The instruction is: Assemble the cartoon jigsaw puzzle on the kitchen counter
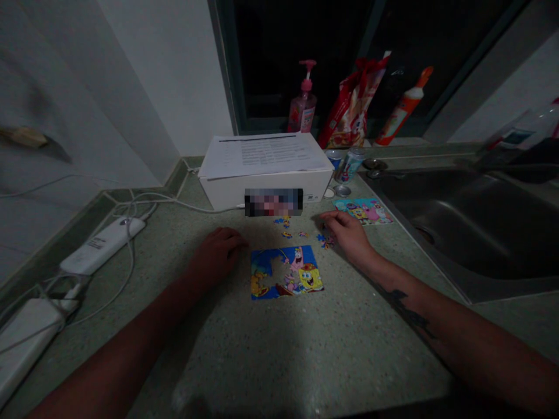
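Note:
A small cartoon jigsaw puzzle (286, 272) lies flat on the speckled counter (271, 349), with a gap in its upper left part. My left hand (217, 251) rests knuckles-up just left of it, fingers curled, nothing visible in them. My right hand (347, 233) lies to the upper right of the puzzle, fingers bent over loose blue pieces (325, 240). More loose pieces (288, 227) are scattered between my hands, behind the puzzle.
A white box (266, 180) topped with papers stands behind the pieces. A picture card (363, 210) lies beside the steel sink (471, 227). Power adapters and cables (102, 244) run along the left. A soap pump (302, 107), bag, bottle and can stand by the window.

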Motion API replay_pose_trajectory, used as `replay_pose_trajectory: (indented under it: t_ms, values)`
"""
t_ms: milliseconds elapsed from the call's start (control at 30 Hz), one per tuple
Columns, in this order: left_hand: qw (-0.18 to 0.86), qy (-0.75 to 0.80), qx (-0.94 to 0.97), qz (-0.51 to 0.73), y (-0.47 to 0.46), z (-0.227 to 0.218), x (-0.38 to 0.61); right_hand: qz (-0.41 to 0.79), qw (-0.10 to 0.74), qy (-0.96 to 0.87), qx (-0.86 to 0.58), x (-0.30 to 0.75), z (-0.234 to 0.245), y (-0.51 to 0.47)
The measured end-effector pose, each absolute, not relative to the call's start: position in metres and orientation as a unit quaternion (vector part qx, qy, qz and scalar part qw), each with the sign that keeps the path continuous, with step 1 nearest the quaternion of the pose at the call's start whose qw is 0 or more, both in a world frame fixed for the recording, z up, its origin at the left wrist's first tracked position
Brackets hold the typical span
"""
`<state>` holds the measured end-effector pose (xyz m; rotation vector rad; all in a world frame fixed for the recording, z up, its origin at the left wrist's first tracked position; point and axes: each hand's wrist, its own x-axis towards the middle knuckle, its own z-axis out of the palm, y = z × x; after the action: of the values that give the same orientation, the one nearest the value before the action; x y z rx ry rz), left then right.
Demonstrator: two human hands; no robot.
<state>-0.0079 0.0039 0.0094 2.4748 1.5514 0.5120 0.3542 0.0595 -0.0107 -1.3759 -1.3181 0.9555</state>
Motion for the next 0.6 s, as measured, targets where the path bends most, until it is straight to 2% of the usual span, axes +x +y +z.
replay_pose_trajectory:
  t_ms: [300,600]
  values:
    - [0.086,0.575,0.786,0.211,-0.001,0.015,-0.002,0.4,0.489,-0.532,-0.563,0.353,-0.009,0.058]
    - [0.112,0.584,0.785,0.175,-0.005,0.017,-0.002,0.414,0.488,-0.521,-0.565,0.352,-0.009,0.058]
